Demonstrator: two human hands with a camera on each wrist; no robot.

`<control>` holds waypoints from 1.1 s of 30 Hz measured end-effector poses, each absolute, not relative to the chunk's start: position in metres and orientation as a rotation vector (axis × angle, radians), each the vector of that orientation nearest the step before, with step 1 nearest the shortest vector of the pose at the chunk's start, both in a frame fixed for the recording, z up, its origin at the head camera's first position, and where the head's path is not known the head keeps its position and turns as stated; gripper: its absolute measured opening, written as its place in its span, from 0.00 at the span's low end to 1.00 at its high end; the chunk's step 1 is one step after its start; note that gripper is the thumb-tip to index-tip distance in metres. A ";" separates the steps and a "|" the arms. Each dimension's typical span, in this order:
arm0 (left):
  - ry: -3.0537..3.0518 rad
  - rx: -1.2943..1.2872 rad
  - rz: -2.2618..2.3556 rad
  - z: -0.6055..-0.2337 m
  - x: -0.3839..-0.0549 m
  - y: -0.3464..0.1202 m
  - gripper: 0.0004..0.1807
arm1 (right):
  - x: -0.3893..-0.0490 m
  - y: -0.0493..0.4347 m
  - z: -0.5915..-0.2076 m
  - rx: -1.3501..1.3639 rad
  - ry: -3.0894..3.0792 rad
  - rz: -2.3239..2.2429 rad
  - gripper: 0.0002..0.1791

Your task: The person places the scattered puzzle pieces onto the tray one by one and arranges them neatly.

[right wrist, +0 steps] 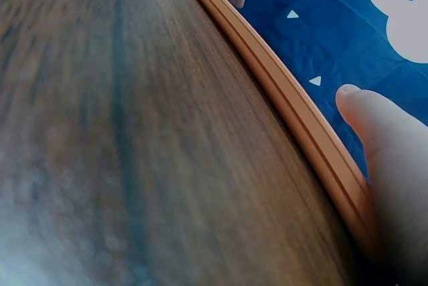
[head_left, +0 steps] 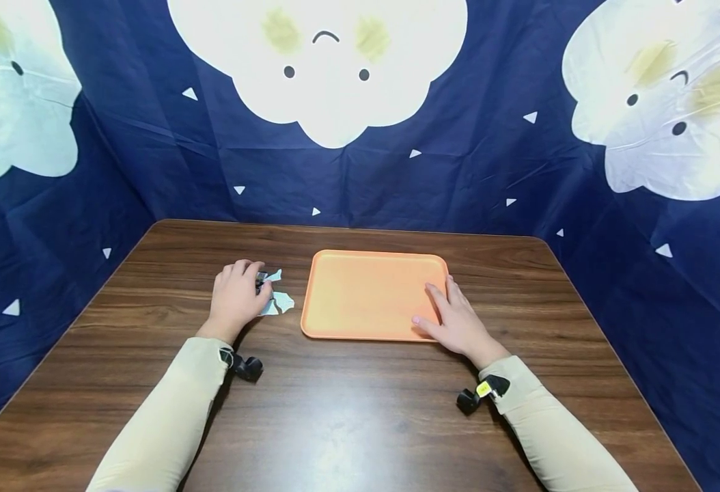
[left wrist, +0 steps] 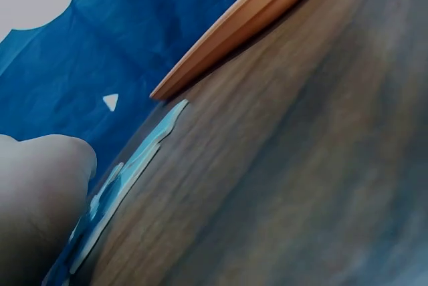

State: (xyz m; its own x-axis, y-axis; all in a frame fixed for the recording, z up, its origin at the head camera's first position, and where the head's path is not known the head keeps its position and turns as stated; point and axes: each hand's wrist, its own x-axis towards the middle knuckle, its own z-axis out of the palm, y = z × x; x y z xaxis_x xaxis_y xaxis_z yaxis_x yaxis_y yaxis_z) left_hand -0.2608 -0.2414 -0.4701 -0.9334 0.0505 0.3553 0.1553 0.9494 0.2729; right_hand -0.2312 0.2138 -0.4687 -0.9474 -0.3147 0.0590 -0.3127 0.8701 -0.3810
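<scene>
Around ten o'clock on the table (head_left: 360, 383), the left hand (head_left: 235, 294) arches over pale-blue pieces (head_left: 284, 301), grip impossible to tell; at its three o'clock lies the orange tray (head_left: 366, 294), the right hand (head_left: 457, 324) resting spread-fingered on its four-o'clock edge

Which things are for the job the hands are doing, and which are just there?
Probably for the job:
pale blue pieces, by the left hand
orange tray, with the right hand at its edge

Probably just there:
wooden table
blue cloth with clouds
</scene>
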 end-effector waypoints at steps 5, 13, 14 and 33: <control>-2.797 -0.081 -0.464 -0.472 -0.262 -0.249 0.28 | -0.231 0.214 -0.469 -0.515 3.036 -0.611 0.50; -2.811 -0.024 -0.500 -0.474 -0.266 -0.255 0.28 | -0.232 0.215 -0.468 -0.515 3.041 -0.604 0.49; -2.810 -0.023 -0.499 -0.474 -0.266 -0.256 0.28 | -0.232 0.215 -0.468 -0.515 3.042 -0.607 0.49; -2.942 -0.067 -0.460 -0.463 -0.277 -0.274 0.28 | -0.231 0.214 -0.467 -0.497 3.048 -0.617 0.50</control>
State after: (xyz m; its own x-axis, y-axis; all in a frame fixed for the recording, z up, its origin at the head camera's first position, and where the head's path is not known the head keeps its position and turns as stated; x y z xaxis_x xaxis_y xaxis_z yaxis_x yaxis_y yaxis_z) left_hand -0.2769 -0.2738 -0.4632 -0.9857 0.0190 0.1672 0.0692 0.9516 0.2996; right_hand -0.2310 0.2136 -0.4673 -0.9502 -0.3040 0.0691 -0.3069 0.8735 -0.3779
